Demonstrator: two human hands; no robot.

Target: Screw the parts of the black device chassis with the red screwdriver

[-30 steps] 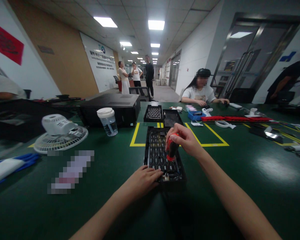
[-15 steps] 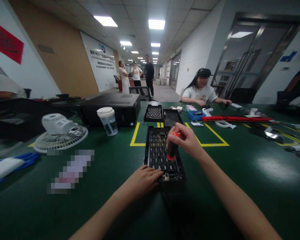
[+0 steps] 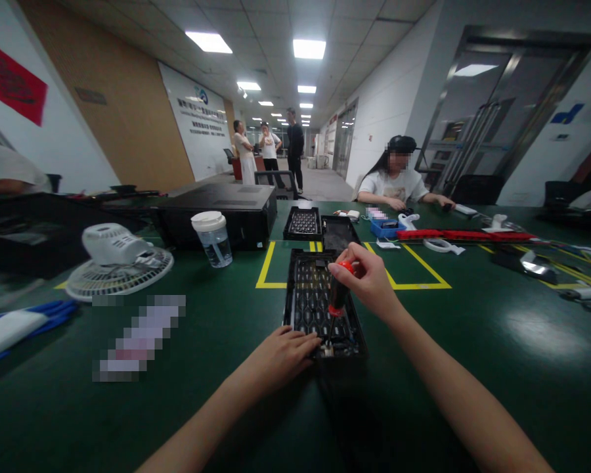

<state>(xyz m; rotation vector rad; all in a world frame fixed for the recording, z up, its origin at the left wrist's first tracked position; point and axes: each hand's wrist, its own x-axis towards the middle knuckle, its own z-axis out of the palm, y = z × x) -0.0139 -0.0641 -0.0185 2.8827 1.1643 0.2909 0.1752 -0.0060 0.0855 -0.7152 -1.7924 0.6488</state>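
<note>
In front of me on the green table lies a black rectangular case (image 3: pixel 288 299) with rows of dark cells inside. My right hand (image 3: pixel 369 276) grips the red-and-black handle of a screwdriver (image 3: pixel 339 295), which stands nearly upright over the near end of the case. Its tip reaches down to small parts and wires at that end; the exact contact is too small to make out. My left hand (image 3: pixel 288 351) rests on the case's near left corner, fingers stretched out and holding nothing.
Beyond the case stand a second cell-filled case (image 3: pixel 303 223) and a black tray (image 3: pixel 341 233). To the left are a lidded cup (image 3: pixel 211 240), a white fan (image 3: pixel 121 266) and a large black box (image 3: pixel 217 210). A blue bin (image 3: pixel 385 228) sits near a seated person (image 3: pixel 396 177) across the table.
My right hand's fingers have shifted around the screwdriver handle, and the hand has moved slightly. The screwdriver stays over the same spot. My left hand has not moved.
</note>
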